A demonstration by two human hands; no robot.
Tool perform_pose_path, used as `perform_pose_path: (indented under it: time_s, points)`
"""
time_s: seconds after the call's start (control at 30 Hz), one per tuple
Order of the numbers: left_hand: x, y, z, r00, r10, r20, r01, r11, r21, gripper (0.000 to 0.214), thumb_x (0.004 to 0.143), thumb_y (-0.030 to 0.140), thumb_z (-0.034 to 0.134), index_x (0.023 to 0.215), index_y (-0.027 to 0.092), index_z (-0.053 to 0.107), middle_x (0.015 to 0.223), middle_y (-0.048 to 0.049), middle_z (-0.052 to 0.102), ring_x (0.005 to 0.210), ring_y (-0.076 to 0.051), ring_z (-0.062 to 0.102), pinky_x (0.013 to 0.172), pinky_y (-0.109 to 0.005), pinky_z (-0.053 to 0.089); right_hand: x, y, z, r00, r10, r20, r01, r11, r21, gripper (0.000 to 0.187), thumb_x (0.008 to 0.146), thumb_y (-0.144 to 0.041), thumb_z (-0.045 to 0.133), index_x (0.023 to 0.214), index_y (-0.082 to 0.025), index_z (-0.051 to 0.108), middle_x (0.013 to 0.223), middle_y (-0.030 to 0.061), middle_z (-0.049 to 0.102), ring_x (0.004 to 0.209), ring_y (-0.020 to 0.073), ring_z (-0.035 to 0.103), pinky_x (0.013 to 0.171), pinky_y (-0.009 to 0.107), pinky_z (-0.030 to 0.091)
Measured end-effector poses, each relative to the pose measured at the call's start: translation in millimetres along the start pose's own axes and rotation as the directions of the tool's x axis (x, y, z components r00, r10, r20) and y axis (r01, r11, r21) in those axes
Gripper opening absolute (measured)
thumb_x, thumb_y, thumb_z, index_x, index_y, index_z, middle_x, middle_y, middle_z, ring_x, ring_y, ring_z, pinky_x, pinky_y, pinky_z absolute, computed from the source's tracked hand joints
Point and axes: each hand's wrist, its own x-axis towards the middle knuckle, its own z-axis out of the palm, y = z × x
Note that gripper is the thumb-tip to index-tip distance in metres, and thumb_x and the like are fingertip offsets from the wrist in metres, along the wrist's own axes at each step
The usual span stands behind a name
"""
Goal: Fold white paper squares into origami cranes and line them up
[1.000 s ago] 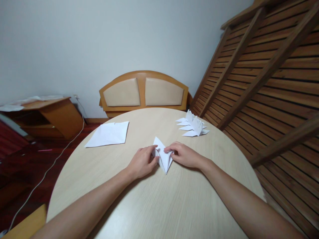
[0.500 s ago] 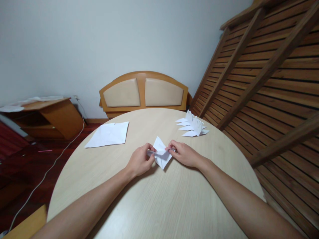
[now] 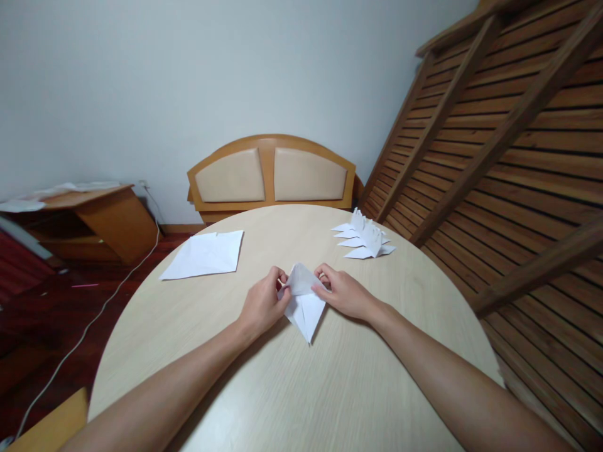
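Observation:
A folded white paper piece [image 3: 302, 302] with a downward point is held just above the round light-wood table [image 3: 292, 383]. My left hand [image 3: 262, 303] pinches its upper left corner with closed fingers. My right hand [image 3: 345, 292] pinches its upper right corner the same way. The paper's top flap bends up between the two hands.
A stack of flat white sheets [image 3: 205, 254] lies at the table's far left. Several finished folded paper shapes [image 3: 363, 237] sit at the far right. A padded wooden chair back [image 3: 272, 172] stands behind the table, a slatted wooden frame [image 3: 499, 144] leans on the right, and a wooden cabinet [image 3: 94, 220] stands on the left.
The paper lay flat under both hands a second ago. Both hands have since pinched its corners, lifted it and opened its top flap; its point now hangs lower.

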Motion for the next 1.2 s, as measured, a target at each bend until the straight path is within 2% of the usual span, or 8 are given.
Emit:
perform_pose_path:
  time_s: [0.2,0.37,0.5,0.67,0.73,0.83,0.93,1.2]
  points:
    - [-0.6,2.9,0.8,0.998,-0.060,0.011,0.059,0.998,0.032,0.028,0.083,0.019,0.054,0.109,0.022,0.045,0.079,0.0015,0.060,0.064,-0.016,0.056,0.062,-0.027,0.038,1.4,-3.1,6.7,0.999,0.019,-0.041,-0.020,1.000,-0.022,0.012,0.092,-0.030,0.059,0.098,-0.021,0.055,0.089,0.0052,0.071,0.078,0.0189,0.065,0.066,0.026,0.040]
    - [-1.4,1.8,-0.1,0.998,-0.055,-0.002,0.055,0.998,0.017,0.038,0.081,0.015,0.053,0.117,0.022,0.040,0.097,-0.0032,0.063,0.071,-0.016,0.059,0.064,-0.028,0.040,2.4,-3.5,7.2,0.999,0.024,-0.036,-0.025,1.000,-0.018,0.012,0.093,-0.031,0.057,0.099,-0.021,0.056,0.091,0.0059,0.072,0.078,0.0189,0.066,0.065,0.026,0.040]
    - [-2.3,2.0,-0.8,0.998,-0.052,-0.031,0.054,0.997,0.056,0.037,0.081,0.014,0.053,0.115,0.021,0.039,0.081,0.0009,0.058,0.065,-0.016,0.056,0.060,-0.027,0.037,2.5,-3.2,6.8,0.999,0.026,-0.035,-0.027,0.999,-0.018,0.014,0.095,-0.033,0.055,0.100,-0.021,0.057,0.088,0.0053,0.072,0.073,0.0181,0.065,0.064,0.026,0.039]
    - [-1.5,1.4,-0.4,0.994,-0.108,0.025,0.105,0.991,0.078,0.035,0.080,0.011,0.051,0.112,0.021,0.041,0.068,0.0049,0.052,0.058,-0.015,0.053,0.056,-0.026,0.034,2.4,-3.3,6.8,0.999,0.029,-0.035,-0.030,0.999,-0.015,0.015,0.096,-0.034,0.054,0.099,-0.020,0.057,0.085,0.0044,0.072,0.071,0.0173,0.063,0.063,0.026,0.038]
    - [-1.4,2.0,-0.1,0.995,-0.099,0.031,0.098,0.995,0.034,0.028,0.084,0.017,0.053,0.110,0.021,0.043,0.070,0.0036,0.055,0.061,-0.016,0.055,0.058,-0.027,0.037,2.3,-3.2,7.3,0.999,0.025,-0.035,-0.025,1.000,0.002,0.015,0.096,-0.034,0.053,0.099,-0.020,0.057,0.085,0.0040,0.071,0.070,0.0167,0.063,0.062,0.025,0.037]
    - [-1.6,5.0,-0.7,1.000,0.015,0.023,-0.013,0.999,-0.049,0.017,0.091,0.031,0.054,0.104,0.020,0.049,0.090,-0.0034,0.063,0.073,-0.017,0.059,0.068,-0.030,0.044,2.4,-3.2,7.9,0.999,0.031,-0.041,-0.030,0.999,0.017,0.016,0.097,-0.035,0.052,0.098,-0.020,0.057,0.080,0.0020,0.069,0.067,0.0156,0.060,0.060,0.025,0.035]
    - [-1.3,7.5,-1.5,0.994,0.099,0.034,-0.095,0.989,-0.115,0.021,0.098,0.038,0.045,0.096,0.020,0.056,0.103,-0.0068,0.065,0.084,-0.018,0.060,0.074,-0.031,0.047,2.6,-3.8,7.8,0.998,0.045,-0.044,-0.045,0.999,0.012,0.018,0.097,-0.037,0.052,0.098,-0.020,0.057,0.076,0.0005,0.067,0.064,0.0153,0.058,0.059,0.025,0.034]
    - [1.7,4.6,-0.5,0.998,0.039,0.045,-0.033,0.992,-0.120,0.019,0.095,0.031,0.050,0.096,0.019,0.065,0.087,-0.0033,0.067,0.070,-0.016,0.057,0.064,-0.028,0.044,3.1,-4.1,9.6,0.996,0.029,-0.088,-0.032,0.999,-0.031,0.017,0.096,-0.038,0.054,0.094,-0.021,0.053,0.077,-0.0001,0.065,0.067,0.0154,0.058,0.062,0.026,0.035]
